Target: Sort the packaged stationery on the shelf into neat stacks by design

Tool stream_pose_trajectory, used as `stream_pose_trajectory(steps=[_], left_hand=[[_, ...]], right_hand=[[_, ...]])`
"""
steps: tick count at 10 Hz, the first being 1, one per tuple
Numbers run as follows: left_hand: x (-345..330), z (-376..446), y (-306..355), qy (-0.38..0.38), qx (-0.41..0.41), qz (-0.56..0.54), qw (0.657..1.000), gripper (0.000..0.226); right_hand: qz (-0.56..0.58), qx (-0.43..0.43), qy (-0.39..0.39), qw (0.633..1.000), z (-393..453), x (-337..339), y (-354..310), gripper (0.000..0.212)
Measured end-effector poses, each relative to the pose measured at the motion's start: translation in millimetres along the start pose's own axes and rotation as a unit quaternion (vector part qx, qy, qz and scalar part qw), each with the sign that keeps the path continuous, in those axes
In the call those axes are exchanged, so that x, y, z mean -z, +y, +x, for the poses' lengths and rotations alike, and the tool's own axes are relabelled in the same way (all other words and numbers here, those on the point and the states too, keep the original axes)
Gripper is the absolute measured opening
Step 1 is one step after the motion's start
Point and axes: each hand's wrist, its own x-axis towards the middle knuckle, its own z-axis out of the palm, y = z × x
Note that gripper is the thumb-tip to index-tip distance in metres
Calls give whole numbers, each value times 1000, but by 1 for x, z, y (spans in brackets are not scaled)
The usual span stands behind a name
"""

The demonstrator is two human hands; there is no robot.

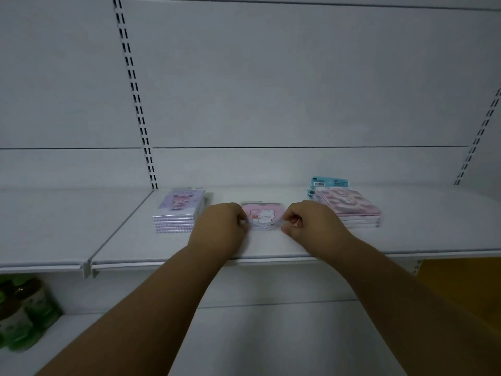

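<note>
A small stack of clear-wrapped packs with a pink heart and a white bear (262, 215) lies in the middle of the white shelf (271, 244). My left hand (219, 225) pinches its left edge and my right hand (309, 222) pinches its right edge. To the left stands a neat stack of purple packs with a cartoon girl (177, 210). To the right is a stack of pink patterned packs (348, 207), with blue packs (329, 183) partly hidden behind it.
The shelf's back wall has slotted uprights (135, 96). A shelf joint with a bracket (88, 265) lies at the left front edge. Green bottles (24, 313) stand on the lower shelf at the left. A yellow panel (461, 286) shows at the lower right.
</note>
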Motion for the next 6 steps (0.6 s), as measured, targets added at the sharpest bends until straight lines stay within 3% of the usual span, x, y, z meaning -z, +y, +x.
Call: stream_pose_trajectory(steps=[4,5,6], left_hand=[[13,-13,12,43,-4,26,999,29],[25,-20,15,42,-28,35,998,28],[40,-34,12,45,-48,43,997,29]], right_hand=[[6,1,45,999,-13,11,-22,29],[-13,-1,74,997,-19,20,-40,31],[-14,-16,165,986,-30,29,-67,38]])
